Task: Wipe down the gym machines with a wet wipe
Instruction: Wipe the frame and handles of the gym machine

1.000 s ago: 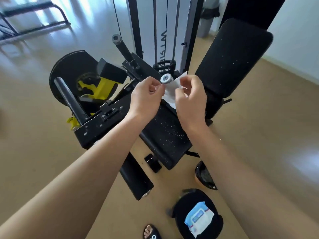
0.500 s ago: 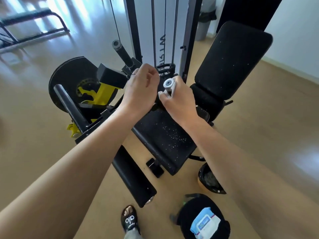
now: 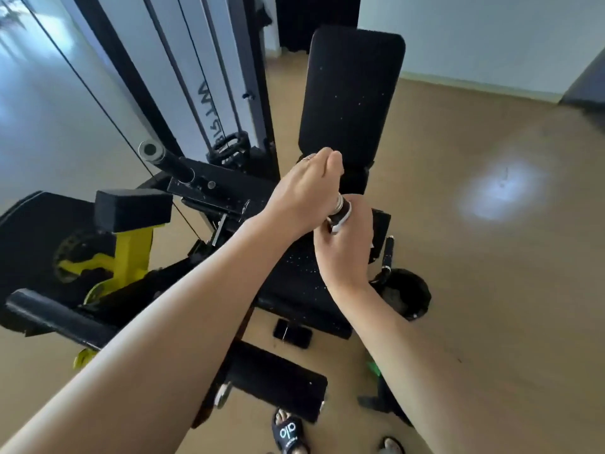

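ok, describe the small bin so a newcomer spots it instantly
Start at the black padded seat of the gym machine. Just right of it, on the tan floor, stands a round black bin: the only open-topped container, sitting below a short handle.

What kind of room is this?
Most likely a gym: there's a black padded seat and backrest, a cable weight stack frame, and a padded roller bar on the machine.

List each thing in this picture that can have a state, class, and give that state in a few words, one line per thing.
left hand: fingers curled, reaching past the handle
right hand: gripping the machine handle
machine handle: held, wipe edge showing beneath it
wet wipe: mostly hidden under the right hand
backrest pad: upright, speckled
black bin: open, on the floor
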A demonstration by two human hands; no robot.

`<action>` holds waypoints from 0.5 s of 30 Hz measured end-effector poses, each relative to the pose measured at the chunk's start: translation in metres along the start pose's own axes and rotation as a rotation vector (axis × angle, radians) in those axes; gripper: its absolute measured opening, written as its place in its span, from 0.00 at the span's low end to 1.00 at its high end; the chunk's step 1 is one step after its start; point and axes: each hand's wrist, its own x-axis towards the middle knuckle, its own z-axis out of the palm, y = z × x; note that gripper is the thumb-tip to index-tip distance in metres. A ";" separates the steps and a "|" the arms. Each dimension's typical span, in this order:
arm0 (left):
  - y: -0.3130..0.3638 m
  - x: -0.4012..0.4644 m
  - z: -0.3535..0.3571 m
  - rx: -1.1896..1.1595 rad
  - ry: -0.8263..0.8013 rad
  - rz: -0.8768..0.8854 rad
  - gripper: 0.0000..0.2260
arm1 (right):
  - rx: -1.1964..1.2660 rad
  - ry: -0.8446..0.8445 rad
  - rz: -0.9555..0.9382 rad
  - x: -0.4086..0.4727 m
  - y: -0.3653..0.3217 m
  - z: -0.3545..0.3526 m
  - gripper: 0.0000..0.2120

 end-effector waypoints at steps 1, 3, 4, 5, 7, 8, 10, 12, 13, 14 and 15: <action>-0.003 0.002 0.001 -0.029 0.001 0.003 0.19 | 0.016 -0.018 0.011 -0.009 -0.008 -0.002 0.19; -0.003 0.003 -0.001 -0.018 -0.006 0.033 0.20 | 0.055 -0.108 -0.005 -0.027 -0.026 -0.012 0.30; -0.002 0.003 -0.002 0.000 -0.017 0.051 0.21 | 0.095 -0.152 -0.010 -0.030 -0.033 -0.020 0.34; -0.002 0.003 -0.003 0.011 -0.028 0.066 0.22 | 0.124 -0.190 -0.018 -0.029 -0.035 -0.029 0.36; -0.001 0.003 -0.005 -0.004 -0.045 0.080 0.25 | 0.114 -0.246 -0.042 -0.022 -0.037 -0.049 0.33; 0.000 0.002 -0.006 -0.004 -0.055 0.084 0.26 | 0.097 -0.285 -0.051 -0.014 -0.038 -0.058 0.29; 0.003 0.000 -0.006 -0.008 -0.082 0.080 0.25 | 0.064 -0.394 -0.059 0.007 -0.038 -0.068 0.21; 0.003 -0.001 -0.006 -0.048 -0.109 0.020 0.21 | 0.003 -0.491 -0.067 0.026 -0.040 -0.065 0.13; 0.002 -0.001 -0.005 -0.072 -0.108 -0.011 0.20 | -0.040 -0.513 -0.085 0.032 -0.041 -0.061 0.11; 0.002 -0.001 -0.004 -0.073 -0.103 -0.012 0.21 | -0.076 -0.524 -0.099 0.037 -0.040 -0.056 0.10; 0.002 -0.001 -0.003 -0.082 -0.094 -0.002 0.23 | -0.087 -0.522 -0.105 0.038 -0.040 -0.052 0.08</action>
